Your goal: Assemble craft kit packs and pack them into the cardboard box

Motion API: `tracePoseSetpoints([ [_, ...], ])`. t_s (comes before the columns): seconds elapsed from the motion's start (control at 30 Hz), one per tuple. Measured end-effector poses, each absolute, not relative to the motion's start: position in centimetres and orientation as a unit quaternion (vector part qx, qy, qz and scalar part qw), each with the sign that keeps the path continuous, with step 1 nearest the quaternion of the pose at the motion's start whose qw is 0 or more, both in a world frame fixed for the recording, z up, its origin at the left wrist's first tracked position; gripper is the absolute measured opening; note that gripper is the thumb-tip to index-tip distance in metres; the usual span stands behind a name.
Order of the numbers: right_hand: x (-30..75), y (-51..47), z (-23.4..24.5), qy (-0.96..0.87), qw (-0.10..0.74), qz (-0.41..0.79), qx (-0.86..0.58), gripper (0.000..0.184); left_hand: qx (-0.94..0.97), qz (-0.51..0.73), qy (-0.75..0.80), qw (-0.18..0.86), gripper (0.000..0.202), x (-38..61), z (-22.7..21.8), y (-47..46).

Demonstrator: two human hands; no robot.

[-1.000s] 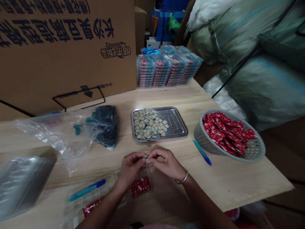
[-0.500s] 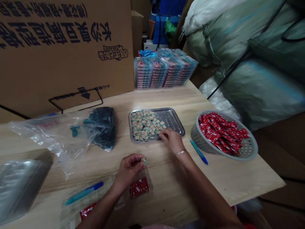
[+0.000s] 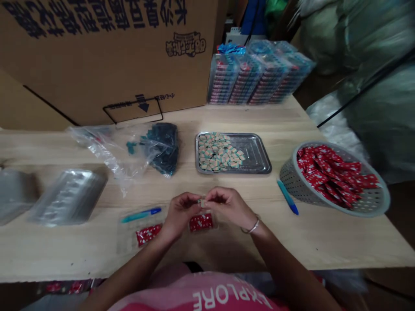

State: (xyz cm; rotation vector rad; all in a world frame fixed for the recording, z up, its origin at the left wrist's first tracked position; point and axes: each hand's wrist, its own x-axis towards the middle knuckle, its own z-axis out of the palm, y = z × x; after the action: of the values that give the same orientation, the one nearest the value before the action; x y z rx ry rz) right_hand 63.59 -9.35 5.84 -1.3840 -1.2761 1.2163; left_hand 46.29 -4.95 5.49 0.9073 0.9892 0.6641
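Note:
My left hand (image 3: 182,212) and my right hand (image 3: 231,208) meet at the fingertips, both closed in a pinch on a small beige-and-green square piece (image 3: 203,202). Whether there is one piece or more between the fingers is hard to make out. Just below them, a red patterned packet (image 3: 201,222) lies in a clear plastic tray. To the left, a second red packet (image 3: 148,234) and a blue pen (image 3: 141,215) rest on another clear tray (image 3: 125,242). Beyond my hands stands a metal tray (image 3: 256,151) with many similar square pieces (image 3: 215,151) on its left side.
A grey basket (image 3: 385,194) of red packets stands at right, a second blue pen (image 3: 288,197) beside it. Left are a clear bag of dark teal pieces (image 3: 162,149) and stacked clear trays (image 3: 69,196). A large carton (image 3: 123,65) and stacked filled packs (image 3: 256,77) stand behind.
My right hand has come back from the metal tray to my left hand, and their fingertips now meet over the red packet. The view has tilted down and shifted left.

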Motion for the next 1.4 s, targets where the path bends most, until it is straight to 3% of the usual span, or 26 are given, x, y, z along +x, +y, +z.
tracePoseSetpoints([
  [0.27,58.0,-11.2,5.8,-0.564,0.468,0.393,-0.556,0.006,0.426,0.302,0.453,0.723,0.030,42.3,5.8,-7.4],
  [0.4,57.4,-11.0,5.7,-0.538,0.414,0.510,-0.527,0.011,0.472,0.301,0.439,0.703,0.042,40.4,5.7,-8.0],
  [0.5,56.7,-11.0,4.6,-0.510,0.371,0.567,-0.530,0.011,0.610,0.293,0.457,0.577,0.050,39.0,5.4,-8.0],
  [0.6,55.7,-11.6,3.1,-0.551,0.337,0.513,-0.565,0.004,0.757,0.253,0.442,0.408,0.035,38.0,4.5,-7.8],
  [0.67,54.9,-11.9,2.4,-0.589,0.318,0.461,-0.583,0.008,0.806,0.229,0.411,0.360,0.032,37.7,3.6,-7.6],
  [0.97,52.9,-12.3,1.5,-0.664,0.315,0.338,-0.587,0.010,0.820,0.196,0.389,0.372,0.041,36.4,3.0,-6.8],
  [1.1,52.2,-12.9,1.8,-0.717,0.272,0.230,-0.599,0.006,0.851,0.159,0.337,0.369,0.025,35.9,3.6,-6.2],
  [1.17,52.7,-12.6,2.1,-0.728,0.259,0.230,-0.592,0.005,0.868,0.159,0.322,0.342,0.016,36.1,3.5,-6.1],
  [1.3,58.4,-9.6,3.5,-0.686,0.300,0.255,-0.612,0.008,0.899,0.166,0.303,0.268,0.017,37.1,3.3,-6.3],
  [1.4,66.2,-6.3,4.4,-0.566,0.304,0.130,-0.755,0.015,0.916,0.163,0.289,0.224,0.018,37.6,3.3,-6.3],
])
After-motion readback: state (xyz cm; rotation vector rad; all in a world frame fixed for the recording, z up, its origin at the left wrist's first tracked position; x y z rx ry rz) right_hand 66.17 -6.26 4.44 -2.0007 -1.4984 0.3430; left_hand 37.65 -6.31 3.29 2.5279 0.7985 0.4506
